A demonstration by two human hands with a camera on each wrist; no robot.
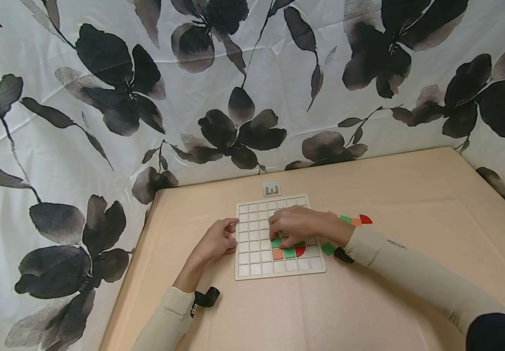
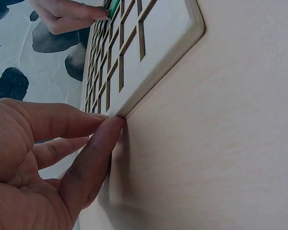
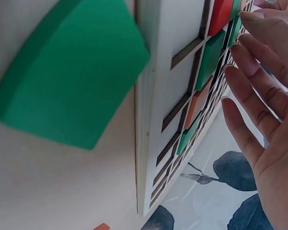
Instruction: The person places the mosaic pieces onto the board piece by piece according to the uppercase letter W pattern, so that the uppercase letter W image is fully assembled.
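A pale grid board (image 1: 249, 275) lies on the table. My left hand (image 1: 217, 239) pinches its left edge; in the left wrist view, thumb (image 2: 98, 158) and forefinger meet at the rim. My right hand (image 1: 296, 223) reaches over the middle of the board, thumb and forefinger at either side of a green tile (image 1: 276, 242). Its other fingers (image 3: 254, 124) fan out loosely in the right wrist view. Nearby in the grid sit an orange tile (image 1: 277, 254), another green tile (image 1: 289, 253) and a red rounded tile (image 1: 300, 251). My right hand hides several cells.
Beside the board's right edge lies a loose green piece (image 1: 328, 248), large in the right wrist view. Farther back are a red quarter-round piece (image 1: 365, 219), an orange piece (image 1: 356, 222) and a green one (image 1: 345, 219). A small pattern card (image 1: 272, 188) lies behind the board, before a flowered curtain (image 1: 182, 107).
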